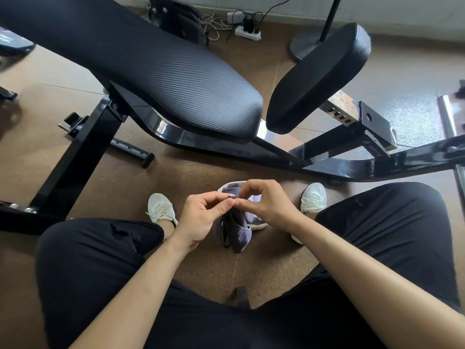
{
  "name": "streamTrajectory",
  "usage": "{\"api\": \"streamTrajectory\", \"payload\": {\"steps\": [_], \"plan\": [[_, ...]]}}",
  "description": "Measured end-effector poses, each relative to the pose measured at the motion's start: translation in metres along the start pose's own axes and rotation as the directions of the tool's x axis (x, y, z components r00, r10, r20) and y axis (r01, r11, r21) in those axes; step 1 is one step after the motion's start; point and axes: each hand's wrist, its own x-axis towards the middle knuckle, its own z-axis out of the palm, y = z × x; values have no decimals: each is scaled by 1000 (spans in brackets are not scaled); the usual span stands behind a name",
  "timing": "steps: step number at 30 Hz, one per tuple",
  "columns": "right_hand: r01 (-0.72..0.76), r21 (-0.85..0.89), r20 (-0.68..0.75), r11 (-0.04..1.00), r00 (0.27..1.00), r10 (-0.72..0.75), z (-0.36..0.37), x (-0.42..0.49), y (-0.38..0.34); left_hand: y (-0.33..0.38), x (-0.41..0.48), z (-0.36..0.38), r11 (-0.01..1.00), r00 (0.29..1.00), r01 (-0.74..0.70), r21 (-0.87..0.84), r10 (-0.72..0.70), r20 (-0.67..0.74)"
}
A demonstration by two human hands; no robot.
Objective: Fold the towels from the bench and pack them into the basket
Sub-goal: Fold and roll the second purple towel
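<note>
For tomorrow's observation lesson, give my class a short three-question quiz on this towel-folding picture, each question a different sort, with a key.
1. True or false: a towel lies on the bench pad.
2. The left hand and right hand pinch the purple towel at its: A top edge; B bottom corner; C middle.
3. Fill in: the basket stands on the floor between the person's white ____.
Key: 1 false; 2 A; 3 shoes.

Black trousers (100, 260); white laced sneakers (161, 210); bare forearms (130, 285).
</note>
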Motion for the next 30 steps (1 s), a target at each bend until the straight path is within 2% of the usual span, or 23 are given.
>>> {"api": "streamTrajectory", "payload": {"steps": [3,6,8,11,15,19,23,30], "plan": [[14,-2,88,1000,996,-14,-5,1,5,-4,3,-4,1000,999,-8,-25,7,-50],[-28,-9,158,1000,987,29,-1,2,13,-3,7,-10,990,996,9,-138,-22,-91],[-38,-14,161,999,986,40,3,2,14,-2,8,-12,985,996,30,-173,-43,-77],[-20,-54,151,998,988,28,10,4,19,-1,7,-14,989,997,56,-138,-61,-38],[-22,-231,200,973,977,70,26,5,37,4,6,-15,981,997,54,-189,-63,-43],[-47,-385,161,922,980,117,26,4,43,10,7,-31,970,992,11,-241,-42,-121],[-97,-452,161,886,969,188,13,4,58,4,13,-67,980,974,36,-198,-78,-214],[-128,-547,246,828,920,305,4,-2,70,-6,21,-97,997,963,63,-40,-71,-259]]}}
